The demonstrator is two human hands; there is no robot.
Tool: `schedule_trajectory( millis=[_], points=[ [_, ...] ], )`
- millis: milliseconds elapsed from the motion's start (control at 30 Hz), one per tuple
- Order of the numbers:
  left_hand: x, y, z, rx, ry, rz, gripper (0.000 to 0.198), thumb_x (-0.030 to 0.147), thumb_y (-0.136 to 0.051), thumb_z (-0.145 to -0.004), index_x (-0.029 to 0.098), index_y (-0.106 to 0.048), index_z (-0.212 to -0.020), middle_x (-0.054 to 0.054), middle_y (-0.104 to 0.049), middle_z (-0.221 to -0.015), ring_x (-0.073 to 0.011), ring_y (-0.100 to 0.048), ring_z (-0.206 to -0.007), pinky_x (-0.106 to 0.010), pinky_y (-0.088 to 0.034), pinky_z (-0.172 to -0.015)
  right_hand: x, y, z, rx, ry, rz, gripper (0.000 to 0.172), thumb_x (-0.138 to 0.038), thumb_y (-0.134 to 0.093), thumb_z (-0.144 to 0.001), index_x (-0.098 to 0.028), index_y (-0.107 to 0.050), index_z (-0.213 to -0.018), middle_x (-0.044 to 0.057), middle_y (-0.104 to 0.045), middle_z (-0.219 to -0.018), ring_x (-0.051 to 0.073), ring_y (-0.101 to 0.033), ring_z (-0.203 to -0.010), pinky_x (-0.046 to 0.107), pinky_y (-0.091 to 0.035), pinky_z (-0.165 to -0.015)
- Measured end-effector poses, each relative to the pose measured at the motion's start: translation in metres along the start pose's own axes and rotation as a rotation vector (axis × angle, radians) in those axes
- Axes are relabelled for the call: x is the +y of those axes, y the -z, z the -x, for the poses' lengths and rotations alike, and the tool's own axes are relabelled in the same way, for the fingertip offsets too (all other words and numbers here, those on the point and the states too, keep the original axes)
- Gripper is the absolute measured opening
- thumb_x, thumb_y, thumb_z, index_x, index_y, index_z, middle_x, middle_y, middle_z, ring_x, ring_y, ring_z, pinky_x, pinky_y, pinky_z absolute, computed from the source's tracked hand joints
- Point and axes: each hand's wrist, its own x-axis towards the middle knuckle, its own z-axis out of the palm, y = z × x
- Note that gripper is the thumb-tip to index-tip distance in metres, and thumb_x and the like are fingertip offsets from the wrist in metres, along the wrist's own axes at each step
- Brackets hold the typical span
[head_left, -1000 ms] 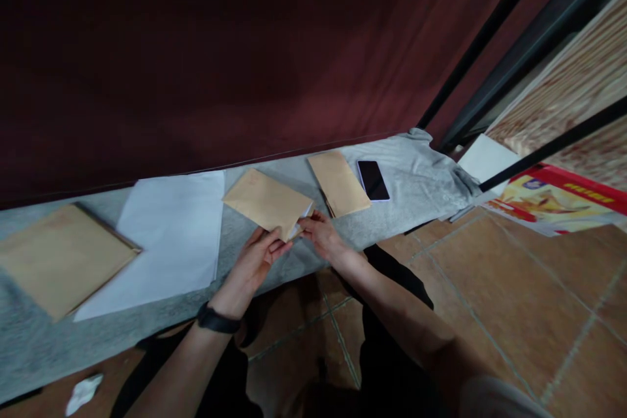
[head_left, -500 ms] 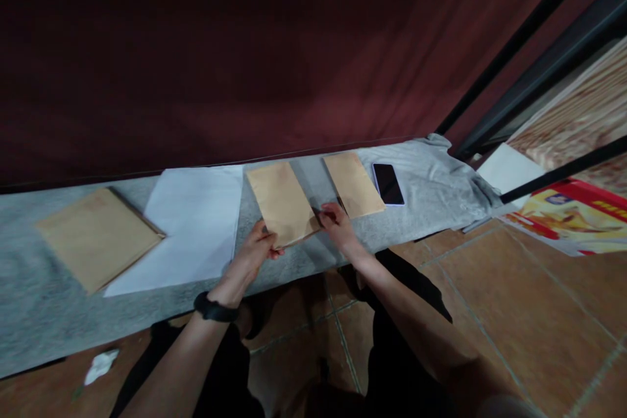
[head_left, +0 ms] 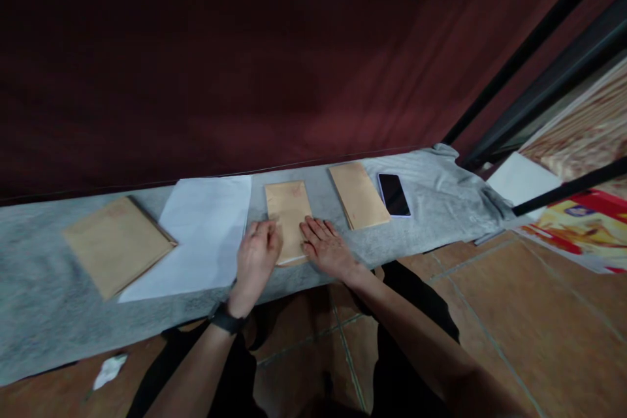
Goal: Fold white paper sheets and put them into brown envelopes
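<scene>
A brown paper envelope (head_left: 289, 199) lies flat on the grey cloth in front of me, with a thin white strip of paper showing at its near end. My left hand (head_left: 258, 251) is closed at the envelope's left edge, its fingers curled and its thumb against the paper. On the right edge, my right hand (head_left: 327, 245) rests flat with fingers stretched out. Another brown envelope (head_left: 360, 196) lies to the right, apart from my hand. White paper sheets (head_left: 208, 235) lie left of my left hand, partly under a stack of brown envelopes (head_left: 117, 241).
A grey cloth (head_left: 435, 196) covers the long narrow bench. Right of the envelopes lies a phone (head_left: 393, 194). A dark red wall (head_left: 294, 78) rises behind. Black metal bars (head_left: 529, 52) and a colourful printed box (head_left: 582, 228) are at the right. Crumpled white paper (head_left: 110, 370) lies on the tiled floor.
The middle envelope, held by its near corners before, now lies flat on the cloth. My right hand has flattened onto it, and my left hand has moved up its left side.
</scene>
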Motion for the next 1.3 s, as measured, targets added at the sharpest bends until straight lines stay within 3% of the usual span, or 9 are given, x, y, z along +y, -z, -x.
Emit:
schedule_trajectory(
  millis=[100,200,267,333,500,800,933,1067,1300],
  points=[
    [0.013,-0.018,-0.019,-0.017,-0.270,-0.055,0.048,0.032,-0.038,-0.099,0.013,-0.054,-0.140,-0.019,-0.050,-0.152,-0.0327,-0.042,-0.145,-0.052,-0.033,-0.119,0.000,-0.001,0.000,0.001,0.011,0.016,0.052,-0.032,-0.043,-0.104,-0.016,-0.044,-0.154,0.012,-0.036,-0.163,0.028,-0.036,-0.150,0.048,-0.022,-0.126],
    [0.018,-0.040,-0.057,-0.118,-0.364,-0.182,0.056,0.035,-0.035,-0.102,0.009,-0.046,-0.149,-0.018,-0.036,-0.163,-0.0323,-0.023,-0.155,-0.053,-0.020,-0.125,0.001,-0.001,-0.001,-0.002,0.008,0.012,0.052,-0.031,-0.044,-0.103,-0.017,-0.045,-0.153,0.011,-0.038,-0.162,0.028,-0.037,-0.149,0.048,-0.024,-0.125],
    [0.014,-0.051,-0.086,-0.153,-0.384,-0.241,0.058,0.036,-0.032,-0.103,0.010,-0.039,-0.155,-0.015,-0.032,-0.165,-0.0295,-0.019,-0.156,-0.050,-0.013,-0.127,0.002,-0.002,-0.001,-0.004,0.006,0.007,0.052,-0.032,-0.044,-0.103,-0.018,-0.045,-0.153,0.011,-0.039,-0.162,0.028,-0.039,-0.148,0.048,-0.025,-0.124],
    [0.009,-0.059,-0.107,-0.212,-0.359,-0.276,0.060,0.038,-0.030,-0.104,0.012,-0.036,-0.157,-0.013,-0.033,-0.165,-0.0271,-0.023,-0.156,-0.046,-0.015,-0.127,0.003,-0.003,-0.002,-0.007,0.007,0.007,0.053,-0.032,-0.044,-0.103,-0.017,-0.045,-0.153,0.011,-0.038,-0.162,0.029,-0.040,-0.148,0.048,-0.024,-0.124],
    [0.000,-0.067,-0.119,-0.242,-0.371,-0.309,0.063,0.041,-0.027,-0.104,0.012,-0.030,-0.160,-0.011,-0.030,-0.167,-0.0263,-0.021,-0.156,-0.044,-0.013,-0.128,0.002,-0.003,-0.002,-0.007,0.011,0.011,0.052,-0.032,-0.044,-0.103,-0.014,-0.046,-0.152,0.014,-0.040,-0.161,0.030,-0.039,-0.147,0.048,-0.024,-0.124],
    [-0.001,-0.058,-0.083,-0.318,-0.436,-0.367,0.060,0.037,-0.023,-0.105,0.013,-0.028,-0.160,-0.009,-0.027,-0.168,-0.0225,-0.019,-0.157,-0.045,-0.013,-0.128,0.016,0.008,-0.008,-0.068,0.042,-0.110,0.047,-0.026,-0.053,-0.100,-0.020,-0.052,-0.146,0.009,-0.046,-0.158,0.023,-0.041,-0.146,0.045,-0.029,-0.124],
    [-0.004,-0.050,-0.048,-0.336,-0.454,-0.362,0.060,0.035,-0.022,-0.105,0.012,-0.029,-0.160,-0.011,-0.025,-0.168,-0.0235,-0.018,-0.157,-0.046,-0.014,-0.128,0.031,0.010,-0.015,-0.055,0.085,-0.270,0.037,-0.012,-0.050,-0.098,-0.026,-0.067,-0.127,0.004,-0.058,-0.148,0.016,-0.048,-0.141,0.040,-0.038,-0.119],
    [-0.005,-0.042,-0.007,-0.344,-0.439,-0.350,0.059,0.039,-0.024,-0.106,0.018,-0.027,-0.161,-0.007,-0.027,-0.168,-0.0249,-0.016,-0.158,-0.049,-0.013,-0.128,0.041,0.011,-0.020,-0.031,0.090,-0.407,0.028,-0.013,-0.050,-0.099,-0.022,-0.073,-0.113,0.008,-0.067,-0.135,0.016,-0.060,-0.130,0.037,-0.045,-0.113],
    [0.001,-0.027,0.048,-0.356,-0.464,-0.309,0.055,0.041,-0.033,-0.106,0.026,-0.034,-0.159,-0.002,-0.030,-0.167,-0.0276,-0.020,-0.156,-0.053,-0.017,-0.126,0.041,0.015,-0.013,-0.052,0.118,-0.296,0.035,-0.013,-0.046,-0.100,-0.022,-0.068,-0.126,0.009,-0.063,-0.142,0.019,-0.056,-0.135,0.042,-0.044,-0.114]
  ],
)
